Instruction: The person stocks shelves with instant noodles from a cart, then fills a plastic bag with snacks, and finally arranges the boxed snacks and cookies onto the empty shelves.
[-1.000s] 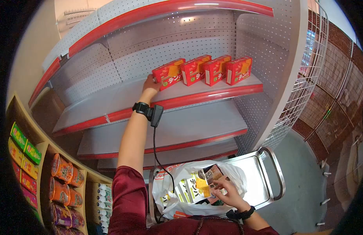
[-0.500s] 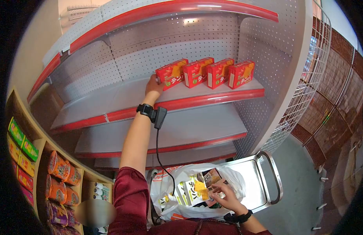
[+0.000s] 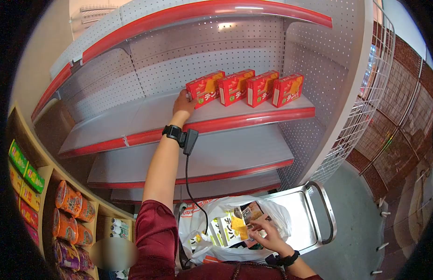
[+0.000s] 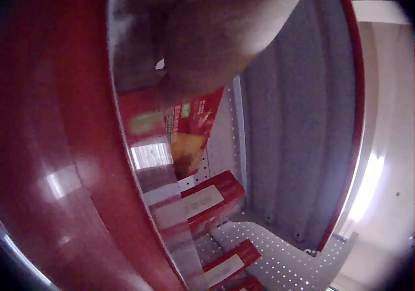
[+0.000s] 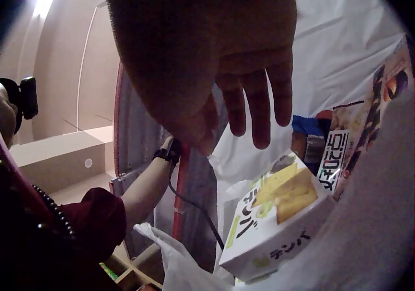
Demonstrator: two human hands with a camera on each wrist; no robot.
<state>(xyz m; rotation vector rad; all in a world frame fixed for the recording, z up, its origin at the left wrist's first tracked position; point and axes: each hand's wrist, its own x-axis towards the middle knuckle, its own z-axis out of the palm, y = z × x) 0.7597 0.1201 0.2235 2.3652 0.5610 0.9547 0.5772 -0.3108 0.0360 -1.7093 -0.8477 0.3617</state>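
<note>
Several red boxes stand in a row on the grey shelf [image 3: 254, 114] with the red front edge. My left hand [image 3: 185, 100] reaches up and grips the left side of the leftmost red box [image 3: 206, 88]. In the left wrist view the hand [image 4: 194, 38] presses against that red box [image 4: 175, 125], and the fingers are hidden. My right hand [image 3: 259, 227] is down in a white plastic bag [image 3: 277, 210], fingers straight over a white and yellow box [image 3: 230, 228]. In the right wrist view the right hand [image 5: 253, 125] hovers just above that box [image 5: 279, 232].
The bag sits on a metal cart [image 3: 329, 210] and also holds a dark packet [image 3: 249, 212]. Lower grey shelves [image 3: 235, 154] are bare. A side rack at the left holds orange cup noodles [image 3: 69, 210]. A wire mesh panel [image 3: 366, 107] stands at the right.
Both hands stay where they were: the left at the leftmost red box, the right inside the bag. The head view has shifted slightly.
</note>
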